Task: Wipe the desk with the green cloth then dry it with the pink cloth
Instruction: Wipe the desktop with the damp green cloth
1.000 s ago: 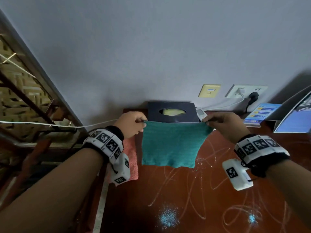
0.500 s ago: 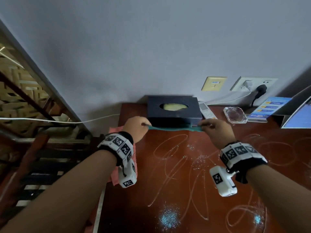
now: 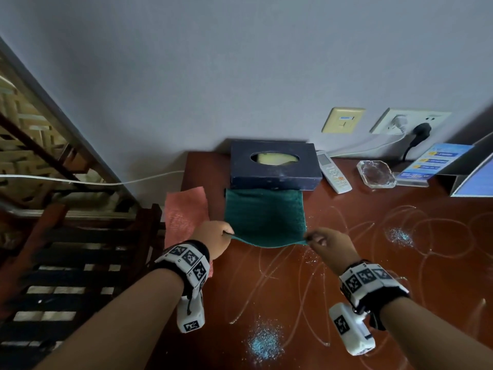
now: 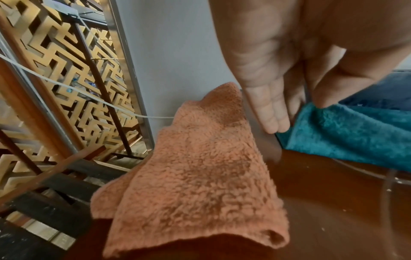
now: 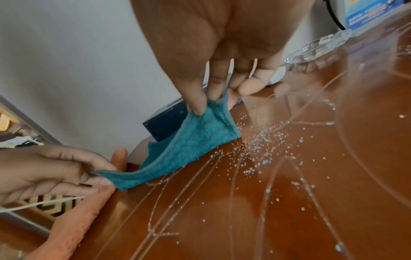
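The green cloth (image 3: 264,217) (image 4: 351,135) (image 5: 189,146) is spread over the far left of the red-brown desk (image 3: 346,303), its far edge against the tissue box. My left hand (image 3: 216,239) (image 4: 295,112) (image 5: 89,174) pinches its near left corner and my right hand (image 3: 318,240) (image 5: 211,103) pinches the near right corner, both lifting that edge slightly off the desk. The pink cloth (image 3: 185,213) (image 4: 198,176) (image 5: 73,227) lies at the desk's left edge, beside my left hand, partly hanging over. Blue powder (image 3: 264,343) (image 5: 262,146) and pale swirl marks cover the desk.
A dark tissue box (image 3: 274,165) stands against the wall. Right of it lie a white remote (image 3: 333,172), a glass ashtray (image 3: 376,173), a blue leaflet stand (image 3: 432,164) and a plugged wall socket (image 3: 410,124). A lattice railing (image 3: 32,145) and a drop lie beyond the left edge.
Both hands pulled back toward me with the near corners, laying the green cloth flat from the tissue box forward; a second ago it hung upright between them.
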